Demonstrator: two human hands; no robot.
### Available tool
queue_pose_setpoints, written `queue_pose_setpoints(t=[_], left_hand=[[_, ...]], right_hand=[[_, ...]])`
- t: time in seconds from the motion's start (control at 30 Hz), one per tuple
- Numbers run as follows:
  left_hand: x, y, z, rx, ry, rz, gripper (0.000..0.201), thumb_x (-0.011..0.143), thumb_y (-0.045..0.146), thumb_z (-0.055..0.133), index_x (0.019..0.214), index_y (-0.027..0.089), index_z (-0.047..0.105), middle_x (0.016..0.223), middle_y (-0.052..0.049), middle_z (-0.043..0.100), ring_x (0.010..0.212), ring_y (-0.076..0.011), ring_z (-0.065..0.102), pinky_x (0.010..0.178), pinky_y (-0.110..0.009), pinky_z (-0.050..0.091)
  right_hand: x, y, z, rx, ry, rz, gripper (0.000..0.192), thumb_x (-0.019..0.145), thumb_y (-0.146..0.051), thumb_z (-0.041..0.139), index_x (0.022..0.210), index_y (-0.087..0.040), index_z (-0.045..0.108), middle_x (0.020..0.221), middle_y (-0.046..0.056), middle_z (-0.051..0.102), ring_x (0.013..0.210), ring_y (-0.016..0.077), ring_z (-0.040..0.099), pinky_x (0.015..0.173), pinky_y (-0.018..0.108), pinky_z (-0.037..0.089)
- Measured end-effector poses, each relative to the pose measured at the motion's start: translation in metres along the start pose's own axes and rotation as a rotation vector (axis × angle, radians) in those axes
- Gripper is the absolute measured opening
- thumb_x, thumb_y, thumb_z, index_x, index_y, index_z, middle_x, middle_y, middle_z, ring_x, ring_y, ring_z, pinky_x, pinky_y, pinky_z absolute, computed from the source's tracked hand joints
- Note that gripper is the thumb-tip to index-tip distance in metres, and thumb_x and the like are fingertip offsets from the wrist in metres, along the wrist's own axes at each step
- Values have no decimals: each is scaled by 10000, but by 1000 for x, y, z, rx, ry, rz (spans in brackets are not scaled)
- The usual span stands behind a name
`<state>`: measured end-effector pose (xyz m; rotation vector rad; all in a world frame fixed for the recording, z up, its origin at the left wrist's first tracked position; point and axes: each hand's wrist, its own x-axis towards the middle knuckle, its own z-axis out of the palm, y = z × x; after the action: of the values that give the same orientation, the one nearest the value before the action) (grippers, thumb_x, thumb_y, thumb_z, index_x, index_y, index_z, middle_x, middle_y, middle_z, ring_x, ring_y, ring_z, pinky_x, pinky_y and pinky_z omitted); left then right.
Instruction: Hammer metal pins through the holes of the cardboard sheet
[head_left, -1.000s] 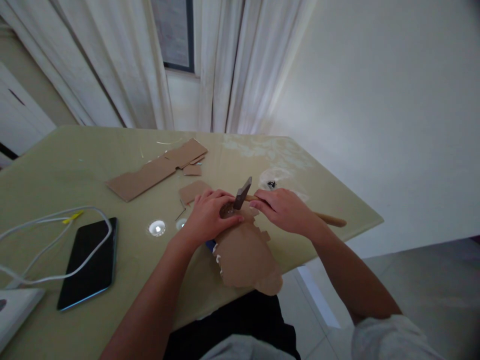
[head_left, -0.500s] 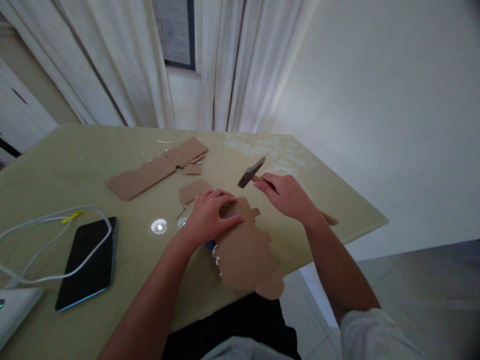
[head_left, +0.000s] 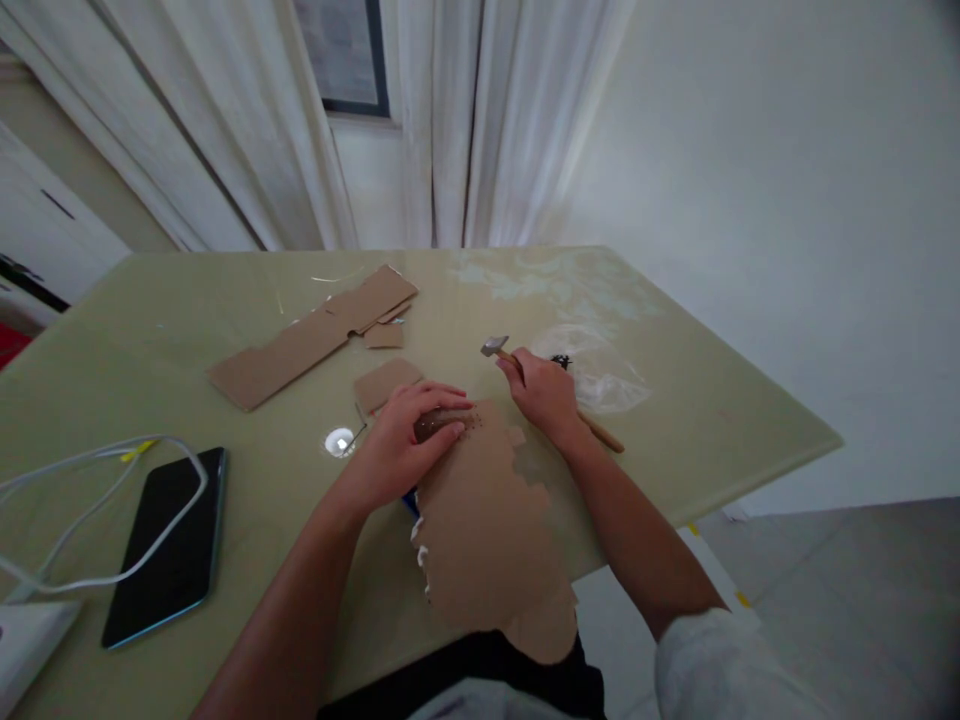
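Observation:
In the head view my right hand point(head_left: 544, 395) is wrapped around the wooden handle of a small hammer point(head_left: 495, 347). Its metal head is raised beyond the far right corner of a cut cardboard piece point(head_left: 487, 540). The handle's end pokes out past my wrist. My left hand point(head_left: 409, 430) grips the cardboard's far left part, thumb on top and fingers along the far edge. Small dark dots point(head_left: 474, 418), too small to identify, show beside those fingers. White lumps line the cardboard's left edge, and something blue is partly hidden under it.
Behind the right hand lies a clear plastic bag point(head_left: 607, 375) with small black bits point(head_left: 561, 360). Cardboard strips point(head_left: 315, 345) and a small cardboard scrap point(head_left: 386, 383) lie farther left. A black tablet point(head_left: 169, 545) and white cable point(head_left: 97, 580) are at left on the table point(head_left: 712, 410).
My right hand has moved left with the hammer, and the hammer head has tilted. The cardboard's near end appears lower in view. The plastic bag shows more clearly; the view has shifted slightly.

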<state>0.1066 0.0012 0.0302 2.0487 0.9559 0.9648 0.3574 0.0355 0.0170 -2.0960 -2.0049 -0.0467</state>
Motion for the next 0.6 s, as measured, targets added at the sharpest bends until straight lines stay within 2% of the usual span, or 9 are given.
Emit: queue_pose_setpoints(t=[0.07,0.13,0.2,0.23,0.3,0.37,0.47,0.6], left_hand=[[-1,2,-5,19,60,-60,272,1012,423,694,1220,276,788,1326,-67,777,1244,-267,677,1092,-435,502],[-2,3,-16,126,157,-201,286,1013,460,656,1179,268,788,1240,-63,802,1092,-260,716,935,-395,547],[-5,1,-30,340,248,-396,305,1022,474,607,1140,251,779,1088,-69,817,920,-261,728,837,-395,545],[-7,0,-38,494,262,-477,313,1032,467,577,1131,243,772,1062,-83,814,900,-276,730,849,-419,538],[-13,-4,-51,791,198,-620,341,1047,458,521,1108,231,768,1074,-140,804,967,-353,737,846,-475,524],[-18,-8,-59,940,89,-731,384,1053,468,479,1104,226,774,1089,-190,793,1010,-422,738,808,-508,516],[-22,-12,-63,975,-50,-825,417,1038,492,474,1087,230,795,1086,-234,788,1002,-471,742,754,-528,510],[-19,-13,-60,947,-195,-908,382,1020,448,491,1080,237,803,1139,-240,793,1059,-478,748,760,-510,519]], right_hand=[[-2,5,-1,12,11,21,472,1169,-530,391,1125,-202,728,1015,114,822,877,254,737,668,311,328],[-3,7,-4,21,22,38,467,1167,-536,399,1118,-206,727,1022,108,820,878,254,735,656,313,313],[-4,6,-7,27,33,45,455,1165,-540,413,1118,-214,727,1029,98,820,874,251,733,644,316,297],[-5,5,-9,29,34,47,449,1165,-538,417,1116,-217,727,1031,93,820,872,249,732,641,317,290],[-7,4,-12,34,35,49,441,1165,-534,424,1110,-221,729,1032,88,820,864,244,729,639,319,285],[-9,2,-15,42,45,43,435,1163,-533,433,1100,-222,730,1030,86,819,853,240,723,641,319,285],[-12,1,-18,63,66,24,429,1159,-536,446,1078,-225,730,1014,78,817,843,236,717,641,322,284],[-14,-1,-19,81,66,9,428,1158,-531,448,1070,-224,733,1000,77,814,831,230,710,647,321,298]])
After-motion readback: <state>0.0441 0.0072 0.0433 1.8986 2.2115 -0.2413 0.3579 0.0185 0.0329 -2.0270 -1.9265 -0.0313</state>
